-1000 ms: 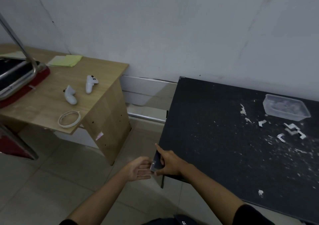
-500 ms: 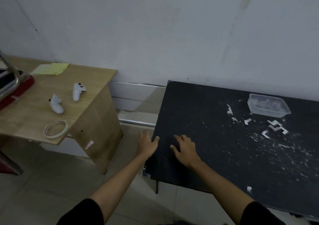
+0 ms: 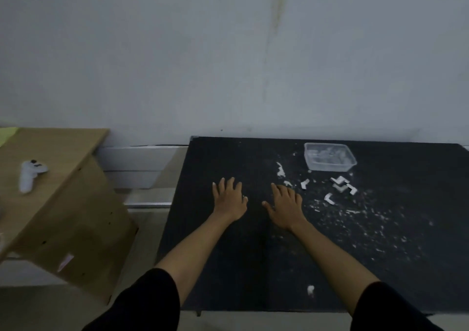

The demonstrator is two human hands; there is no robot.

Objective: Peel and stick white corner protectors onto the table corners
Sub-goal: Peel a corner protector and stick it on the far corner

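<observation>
Our left hand (image 3: 229, 200) and right hand (image 3: 285, 205) lie spread and empty on the black table (image 3: 228, 267) — the white corner protectors (image 3: 340, 186), probably light and bendy, sit beside the right hand, best pinched by an arm's edge.

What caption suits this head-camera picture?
Both hands spread flat on the black table, loose white corner protectors nearby.

Surface: black table (image 3: 228, 267)
On it: clear container (image 3: 329, 156) at 1 o'clock; white corner protectors (image 3: 342, 188) nearer; both hands flat.
</observation>
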